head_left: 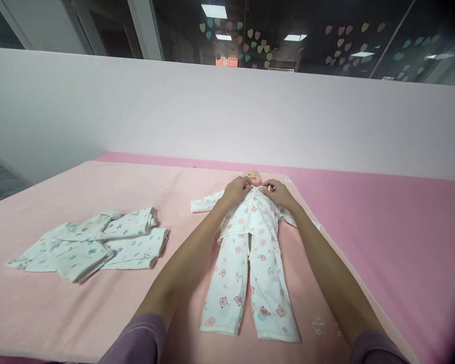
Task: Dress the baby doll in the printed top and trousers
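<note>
Pink sheet [170,189] beneath doll [254,177], hands [236,191] [281,193] at shirt collar [255,189].

On the blanket [167,189], the doll [253,218] lies right of the clothes [93,241], before the wall [227,116].

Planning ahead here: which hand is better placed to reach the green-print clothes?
Probably the left hand: the green-print clothes lie on its side, nearer to it, while the right hand would have to cross the pink-print outfit.
</note>
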Tool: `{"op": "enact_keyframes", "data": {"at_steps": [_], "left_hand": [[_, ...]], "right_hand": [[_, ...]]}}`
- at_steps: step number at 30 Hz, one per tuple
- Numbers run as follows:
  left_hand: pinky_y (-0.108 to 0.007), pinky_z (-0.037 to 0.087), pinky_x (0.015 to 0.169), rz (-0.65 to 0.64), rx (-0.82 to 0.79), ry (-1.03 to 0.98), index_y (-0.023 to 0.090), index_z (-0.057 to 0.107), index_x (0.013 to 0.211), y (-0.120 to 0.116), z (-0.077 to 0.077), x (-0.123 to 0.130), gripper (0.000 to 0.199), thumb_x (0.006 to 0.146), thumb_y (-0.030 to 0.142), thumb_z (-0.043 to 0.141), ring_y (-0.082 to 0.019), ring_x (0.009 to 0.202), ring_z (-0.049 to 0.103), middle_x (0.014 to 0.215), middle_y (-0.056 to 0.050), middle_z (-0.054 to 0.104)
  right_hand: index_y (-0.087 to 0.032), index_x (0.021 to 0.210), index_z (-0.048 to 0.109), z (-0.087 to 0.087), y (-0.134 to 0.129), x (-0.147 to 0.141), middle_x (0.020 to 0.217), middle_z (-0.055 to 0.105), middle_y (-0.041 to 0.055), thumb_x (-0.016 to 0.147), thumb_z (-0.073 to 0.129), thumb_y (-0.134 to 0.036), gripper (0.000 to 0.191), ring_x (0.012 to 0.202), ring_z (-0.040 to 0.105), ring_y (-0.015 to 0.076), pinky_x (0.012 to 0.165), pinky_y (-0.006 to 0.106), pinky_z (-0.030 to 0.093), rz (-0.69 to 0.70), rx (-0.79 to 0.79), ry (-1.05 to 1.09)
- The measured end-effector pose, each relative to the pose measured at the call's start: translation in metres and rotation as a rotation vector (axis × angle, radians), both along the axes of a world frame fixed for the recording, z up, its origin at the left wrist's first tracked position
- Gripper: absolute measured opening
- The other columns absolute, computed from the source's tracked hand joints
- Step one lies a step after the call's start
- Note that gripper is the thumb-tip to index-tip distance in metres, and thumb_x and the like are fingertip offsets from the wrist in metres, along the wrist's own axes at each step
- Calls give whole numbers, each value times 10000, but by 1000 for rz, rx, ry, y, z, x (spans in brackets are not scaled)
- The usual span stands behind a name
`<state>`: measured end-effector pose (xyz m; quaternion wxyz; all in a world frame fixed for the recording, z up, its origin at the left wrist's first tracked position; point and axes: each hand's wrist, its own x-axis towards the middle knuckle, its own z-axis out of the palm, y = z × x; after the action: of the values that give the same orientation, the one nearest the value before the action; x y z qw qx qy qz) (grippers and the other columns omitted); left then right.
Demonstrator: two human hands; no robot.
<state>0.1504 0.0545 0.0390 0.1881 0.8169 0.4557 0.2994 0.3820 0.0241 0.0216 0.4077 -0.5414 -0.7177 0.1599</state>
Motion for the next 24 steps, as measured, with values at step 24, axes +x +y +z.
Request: {"op": "enact_keyframes", "data": {"at_steps": [24], "left_hand": [[-298, 509, 912, -72, -32, -202, 244, 869, 1092, 6, -6, 5, 286, 992, 357, 626, -230, 927, 725, 1047, -46, 845]], "right_hand": [[-220, 949, 779, -16, 12, -19, 969, 798, 71, 730, 899, -592, 448, 918, 718, 234, 788, 348, 572, 16, -132, 439]]}}
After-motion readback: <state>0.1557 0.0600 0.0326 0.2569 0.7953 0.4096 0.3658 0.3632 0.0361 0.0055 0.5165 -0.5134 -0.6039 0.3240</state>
